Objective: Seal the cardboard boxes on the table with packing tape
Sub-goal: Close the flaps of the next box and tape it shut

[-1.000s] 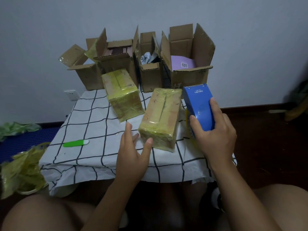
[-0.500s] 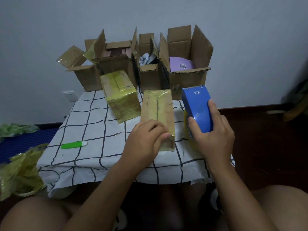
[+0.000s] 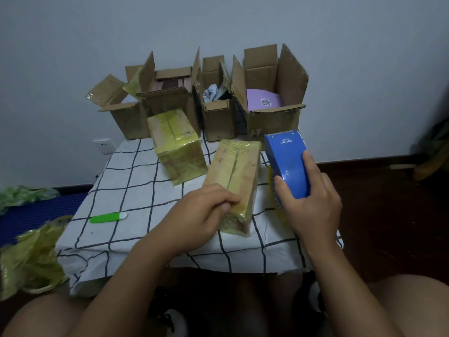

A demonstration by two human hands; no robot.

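Two features are obscured: the tape roll under the blue dispenser [image 3: 288, 164] and the taped box's [image 3: 233, 176] near corner. Left hand [image 3: 201, 215] curls onto that corner; right hand [image 3: 313, 205] clamps the dispenser just beside it.

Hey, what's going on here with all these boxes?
A person is sealing cardboard boxes with packing tape. The left hand grips the near end of a taped box lying on the checked tablecloth, while the right hand holds a blue tape dispenser just beside it. A second taped box sits behind. Four open boxes along the wall are not yet sealed. A green utility knife lies to the left.
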